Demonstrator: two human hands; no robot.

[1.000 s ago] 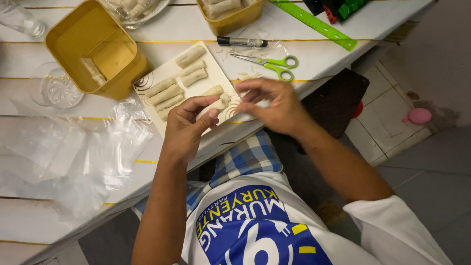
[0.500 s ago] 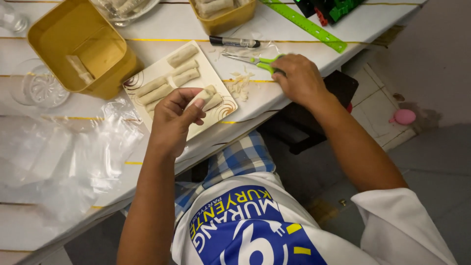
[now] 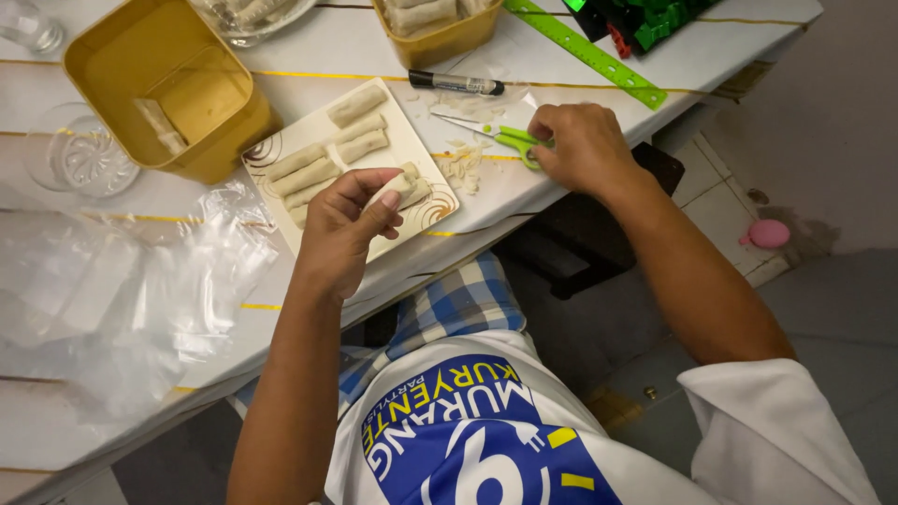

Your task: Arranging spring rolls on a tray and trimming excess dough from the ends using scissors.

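The left hand (image 3: 341, 229) pinches a pale roll (image 3: 398, 184) between curled fingers, just above the square plate (image 3: 426, 201) of rolls. The right hand (image 3: 582, 145) closes over the green scissors (image 3: 491, 133) lying flat on the white counter (image 3: 355, 47), beyond a black marker (image 3: 456, 82).

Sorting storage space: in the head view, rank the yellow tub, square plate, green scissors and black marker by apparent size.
1. yellow tub and square plate: look alike, unsure
2. green scissors
3. black marker
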